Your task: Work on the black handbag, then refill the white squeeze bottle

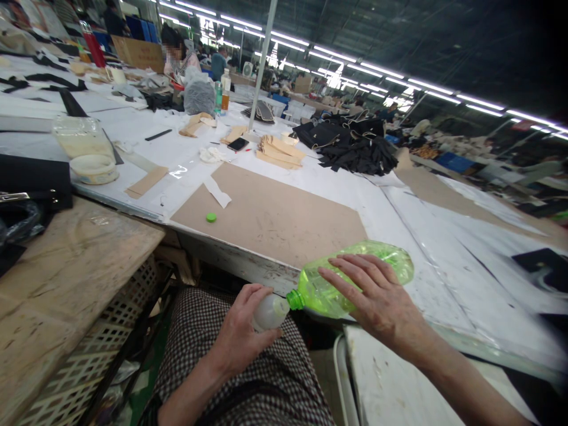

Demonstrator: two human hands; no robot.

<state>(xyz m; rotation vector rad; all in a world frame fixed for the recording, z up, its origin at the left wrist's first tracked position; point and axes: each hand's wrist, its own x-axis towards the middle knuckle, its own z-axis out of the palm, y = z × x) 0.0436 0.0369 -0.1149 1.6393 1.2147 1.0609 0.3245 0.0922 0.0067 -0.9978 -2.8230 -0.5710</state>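
Note:
My left hand (242, 328) is wrapped round a small whitish translucent bottle (270, 312) above my lap. With its fingers over the upper side, my right hand (373, 290) grips a large clear green plastic bottle (317, 290). That bottle lies tilted nearly on its side, its uncapped green neck pointing left at the small bottle's top. The two mouths meet or almost meet; I cannot tell whether they touch. A green cap (210, 218) rests on the brown sheet (275, 207) near the table's front edge.
Tan fabric pieces (279, 151), a phone (238, 144) and a heap of black cut pieces (355, 139) lie farther back on the white table. At left are a round tub (93, 169) and a wooden board (66, 266). A metal pole (262, 65) rises from the table.

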